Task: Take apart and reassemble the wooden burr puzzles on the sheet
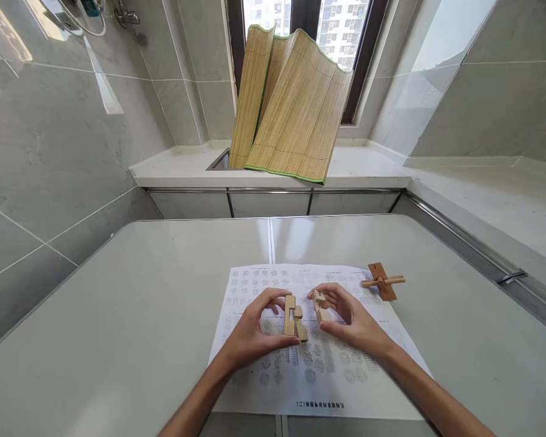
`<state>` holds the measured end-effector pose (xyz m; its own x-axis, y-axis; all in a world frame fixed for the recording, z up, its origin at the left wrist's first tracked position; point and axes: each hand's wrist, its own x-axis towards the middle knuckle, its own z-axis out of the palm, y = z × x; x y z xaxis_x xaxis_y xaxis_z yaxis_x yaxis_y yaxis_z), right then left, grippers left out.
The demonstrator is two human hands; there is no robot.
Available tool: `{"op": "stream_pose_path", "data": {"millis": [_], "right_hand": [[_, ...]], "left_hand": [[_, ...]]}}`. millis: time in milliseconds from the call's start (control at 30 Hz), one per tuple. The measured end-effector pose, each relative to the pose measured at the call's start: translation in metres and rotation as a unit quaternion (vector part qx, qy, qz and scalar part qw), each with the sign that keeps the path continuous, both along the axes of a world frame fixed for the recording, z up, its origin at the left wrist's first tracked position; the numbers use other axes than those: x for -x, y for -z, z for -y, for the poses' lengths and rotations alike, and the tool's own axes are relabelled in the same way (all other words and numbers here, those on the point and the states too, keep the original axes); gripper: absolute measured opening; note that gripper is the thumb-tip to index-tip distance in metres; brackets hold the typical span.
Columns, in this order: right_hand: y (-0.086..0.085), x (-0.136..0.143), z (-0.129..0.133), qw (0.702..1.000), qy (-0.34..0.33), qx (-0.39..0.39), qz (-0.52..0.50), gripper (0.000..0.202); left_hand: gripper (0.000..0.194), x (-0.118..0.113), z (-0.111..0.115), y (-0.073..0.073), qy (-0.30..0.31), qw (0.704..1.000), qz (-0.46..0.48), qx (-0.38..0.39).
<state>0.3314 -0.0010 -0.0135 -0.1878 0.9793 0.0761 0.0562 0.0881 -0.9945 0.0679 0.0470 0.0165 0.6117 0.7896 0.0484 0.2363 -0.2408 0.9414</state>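
My left hand is closed on notched wooden puzzle pieces, thumb at the near end and fingers at the far end. Two pieces appear to sit side by side in that grip; whether they interlock I cannot tell. My right hand pinches another notched wooden puzzle piece, which has a dark mark near its top. A small gap separates it from the pieces on the left. Beneath both hands lies a large printed sheet with rows of small diagrams, partly covered by the hands.
A brown wooden piece with a rod through it rests at the sheet's upper right corner. The pale table extends around the sheet. Beyond stand a white ledge, a folded bamboo mat and a window. Tiled walls flank both sides.
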Motion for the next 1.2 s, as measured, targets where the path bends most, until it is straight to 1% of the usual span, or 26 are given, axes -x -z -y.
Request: {"op": "stream_pose_path", "data": {"millis": [67, 167, 267, 367, 433, 500, 567, 667, 733, 833, 933, 1033, 1133, 1200], "right_hand": [[0.001, 0.003, 0.0, 0.999, 0.0, 0.004, -0.049, 0.054], [0.002, 0.005, 0.002, 0.998, 0.004, 0.02, -0.06, 0.051], [0.007, 0.006, 0.004, 0.998, 0.006, 0.046, -0.05, 0.051], [0.012, 0.007, 0.004, 0.996, 0.031, 0.082, -0.027, 0.05], [0.01, 0.01, 0.004, 0.994, 0.041, 0.095, -0.03, 0.05], [0.003, 0.013, 0.002, 0.994, 0.036, 0.095, -0.048, 0.049], [-0.008, 0.016, -0.001, 0.995, 0.032, 0.085, -0.052, 0.047], [-0.023, 0.018, -0.007, 0.993, 0.022, 0.086, -0.076, 0.044], [-0.028, 0.02, -0.011, 0.991, 0.006, 0.085, -0.099, 0.043], [-0.025, 0.022, -0.014, 0.991, -0.006, 0.069, -0.114, 0.041], [-0.015, 0.026, -0.012, 0.989, -0.015, 0.068, -0.13, 0.039], [-0.007, 0.031, -0.008, 0.986, -0.006, 0.082, -0.142, 0.04], [-0.005, 0.034, -0.006, 0.986, 0.011, 0.091, -0.141, 0.044], [-0.006, 0.034, -0.004, 0.984, 0.003, 0.097, -0.152, 0.045]], "left_hand": [[0.074, -0.002, 0.002, 0.002, 0.017, 0.996, 0.046, 0.075], [0.077, -0.003, 0.004, 0.007, 0.049, 0.977, 0.122, 0.168], [0.075, -0.002, 0.004, 0.01, 0.05, 0.964, 0.165, 0.205], [0.073, -0.003, 0.004, 0.011, 0.025, 0.963, 0.174, 0.204], [0.071, -0.003, 0.004, 0.011, 0.009, 0.963, 0.183, 0.196], [0.07, -0.005, 0.005, 0.011, -0.005, 0.964, 0.19, 0.185], [0.07, -0.006, 0.005, 0.012, -0.013, 0.964, 0.196, 0.179], [0.07, -0.008, 0.005, 0.013, -0.012, 0.959, 0.211, 0.19], [0.072, -0.008, 0.005, 0.013, -0.008, 0.953, 0.222, 0.204], [0.075, -0.008, 0.006, 0.012, 0.001, 0.948, 0.231, 0.219], [0.07, -0.009, 0.008, 0.01, -0.001, 0.947, 0.228, 0.225], [0.067, -0.01, 0.009, 0.009, -0.002, 0.948, 0.219, 0.231], [0.066, -0.012, 0.01, 0.011, -0.007, 0.955, 0.192, 0.225], [0.067, -0.014, 0.01, 0.013, -0.018, 0.963, 0.17, 0.209]]}}
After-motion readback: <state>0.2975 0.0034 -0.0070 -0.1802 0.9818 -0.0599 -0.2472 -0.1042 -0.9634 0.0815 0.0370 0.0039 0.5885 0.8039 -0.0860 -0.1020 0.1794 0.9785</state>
